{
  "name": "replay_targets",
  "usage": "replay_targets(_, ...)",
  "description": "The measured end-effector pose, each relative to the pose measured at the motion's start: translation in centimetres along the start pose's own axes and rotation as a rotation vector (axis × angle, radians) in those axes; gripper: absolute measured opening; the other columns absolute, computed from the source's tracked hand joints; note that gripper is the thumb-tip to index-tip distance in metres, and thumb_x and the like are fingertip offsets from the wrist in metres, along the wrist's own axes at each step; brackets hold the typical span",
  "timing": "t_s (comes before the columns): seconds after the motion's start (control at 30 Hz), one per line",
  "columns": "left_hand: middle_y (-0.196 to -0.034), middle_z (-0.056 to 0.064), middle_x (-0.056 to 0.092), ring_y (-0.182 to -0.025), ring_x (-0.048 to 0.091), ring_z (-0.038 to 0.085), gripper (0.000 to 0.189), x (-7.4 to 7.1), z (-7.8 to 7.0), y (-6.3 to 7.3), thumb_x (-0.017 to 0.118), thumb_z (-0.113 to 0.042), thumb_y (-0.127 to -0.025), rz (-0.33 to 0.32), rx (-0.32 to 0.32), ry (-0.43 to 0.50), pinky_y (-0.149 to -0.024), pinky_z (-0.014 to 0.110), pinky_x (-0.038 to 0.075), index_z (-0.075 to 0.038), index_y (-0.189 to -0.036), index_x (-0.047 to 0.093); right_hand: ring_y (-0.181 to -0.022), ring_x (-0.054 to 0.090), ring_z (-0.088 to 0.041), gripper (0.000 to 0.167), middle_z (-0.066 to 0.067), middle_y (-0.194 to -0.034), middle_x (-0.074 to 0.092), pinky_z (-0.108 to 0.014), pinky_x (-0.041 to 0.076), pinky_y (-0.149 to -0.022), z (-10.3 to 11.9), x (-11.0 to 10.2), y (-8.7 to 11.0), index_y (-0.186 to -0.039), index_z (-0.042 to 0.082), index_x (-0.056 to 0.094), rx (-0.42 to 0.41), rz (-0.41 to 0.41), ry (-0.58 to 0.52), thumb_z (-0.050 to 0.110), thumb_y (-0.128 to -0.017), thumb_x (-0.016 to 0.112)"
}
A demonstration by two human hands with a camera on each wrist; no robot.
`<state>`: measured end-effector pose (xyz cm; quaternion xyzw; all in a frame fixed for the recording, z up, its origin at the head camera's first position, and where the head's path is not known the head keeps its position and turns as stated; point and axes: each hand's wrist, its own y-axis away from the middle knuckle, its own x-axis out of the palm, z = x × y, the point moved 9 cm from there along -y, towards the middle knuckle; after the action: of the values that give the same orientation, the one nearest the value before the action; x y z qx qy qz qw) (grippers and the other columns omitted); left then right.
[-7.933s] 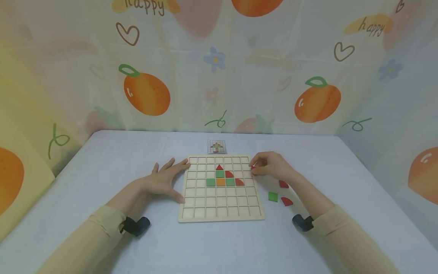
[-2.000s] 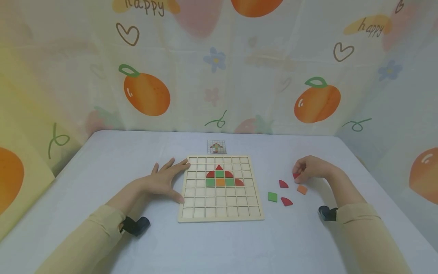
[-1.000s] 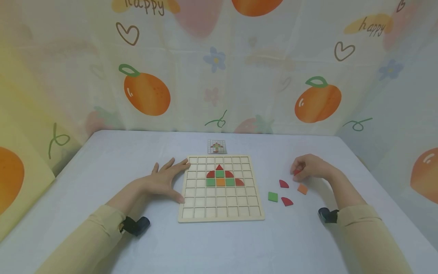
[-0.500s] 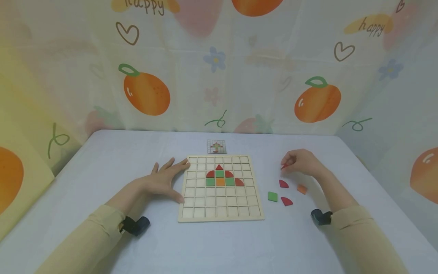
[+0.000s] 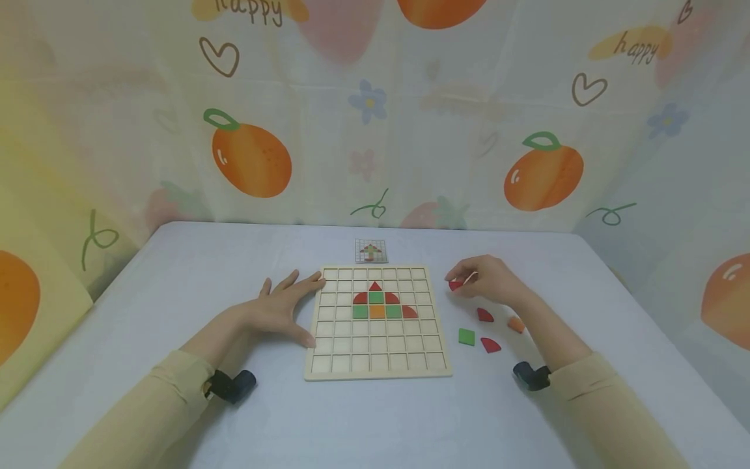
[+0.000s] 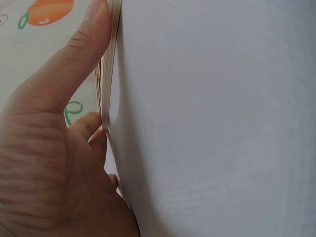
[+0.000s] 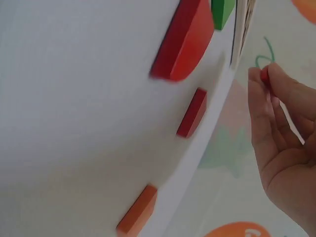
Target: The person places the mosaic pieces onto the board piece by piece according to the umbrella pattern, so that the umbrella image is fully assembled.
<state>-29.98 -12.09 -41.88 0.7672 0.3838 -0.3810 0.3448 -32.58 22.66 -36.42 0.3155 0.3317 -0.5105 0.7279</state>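
With thumb and fingers spread, my left hand (image 5: 272, 309) touches the left edge of a pale wooden grid board (image 5: 379, 362). My right hand (image 5: 489, 279) pinches a red quarter-circle tile (image 5: 455, 285) between thumb and fingertips, just off the board's upper right side. In the right wrist view that red tile (image 7: 264, 75) is mostly covered by the fingers. On the board, a red triangle (image 5: 375, 286) tops a green square (image 5: 376, 298) flanked by red quarter-circles. The row below has an orange square (image 5: 377, 312) between two green ones, and a red quarter-circle (image 5: 409, 312) at its right end.
Right of the board lie a loose green square (image 5: 466, 337), two red quarter-circles, one nearer (image 5: 491, 345), and an orange square (image 5: 515, 324) beside the right forearm. A small pattern card (image 5: 371, 251) lies behind the board. A printed curtain (image 5: 433, 156) hangs behind the table.
A red quarter-circle now sits left of the upper green square, unlike 7.9 s ago. My right hand has since carried another red tile leftward from the far right toward the board. The left hand stays.
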Motion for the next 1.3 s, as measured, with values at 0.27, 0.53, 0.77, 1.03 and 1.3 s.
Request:
replay_targets(0.27, -0.17, 0.002, 0.011, -0.155, -0.004, 0.044, 0.121, 0.0, 0.0, -0.1, 0.083, -0.061, -0.062, -0.004, 0.007, 0.0, -0.111, 0.079, -0.01, -0.021, -0.158, 0.022, -0.092, 0.059, -0.022, 0.027, -0.007, -0.098, 0.063, -0.027, 0.05, -0.076, 2.8, 1.2, 0.1, -0.114, 0.016, 0.074, -0.083, 0.03, 0.004, 0.011, -0.087, 0.072)
replay_targets(0.53, -0.17, 0.002, 0.011, -0.155, -0.003, 0.044, 0.121, 0.0, 0.0, 0.1, 0.084, -0.06, -0.062, 0.001, 0.002, 0.005, -0.111, 0.079, -0.01, -0.021, -0.158, 0.022, -0.088, 0.06, -0.02, 0.02, -0.004, -0.095, 0.068, -0.026, 0.051, -0.075, 4.2, 2.7, -0.4, -0.108, 0.012, 0.074, -0.07, 0.032, -0.103, 0.016, -0.088, 0.072)
replay_targets(0.77, -0.17, 0.002, 0.011, -0.155, -0.003, 0.043, 0.12, 0.0, 0.1, 0.0, 0.084, -0.06, -0.062, 0.001, 0.0, 0.003, -0.111, 0.079, -0.01, -0.021, -0.158, 0.022, -0.087, 0.065, -0.016, 0.019, -0.001, -0.092, 0.076, -0.026, 0.052, -0.078, 5.6, 3.6, -0.5, -0.104, 0.01, 0.073, -0.081, 0.055, -0.16, 0.02, -0.088, 0.073)
replay_targets(1.03, -0.17, 0.003, 0.011, -0.154, -0.003, 0.044, 0.12, -0.2, -0.3, 0.2, 0.084, -0.06, -0.062, 0.004, -0.002, 0.01, -0.111, 0.079, -0.01, -0.021, -0.158, 0.023, -0.086, 0.063, -0.016, 0.014, -0.001, -0.092, 0.073, -0.026, 0.05, -0.079, 7.5, 4.6, -1.0, -0.101, 0.013, 0.074, -0.091, 0.064, -0.16, 0.019, -0.089, 0.073)
replay_targets(1.3, -0.17, 0.002, 0.01, -0.155, -0.004, 0.043, 0.12, -0.1, -0.3, 0.1, 0.084, -0.06, -0.062, 0.009, 0.002, 0.016, -0.112, 0.078, -0.01, -0.021, -0.158, 0.023, -0.079, 0.062, -0.015, 0.008, 0.0, -0.095, 0.073, -0.023, 0.052, -0.071, 10.0, 5.7, -1.6, -0.093, 0.017, 0.074, -0.107, 0.059, -0.157, 0.018, -0.085, 0.077)
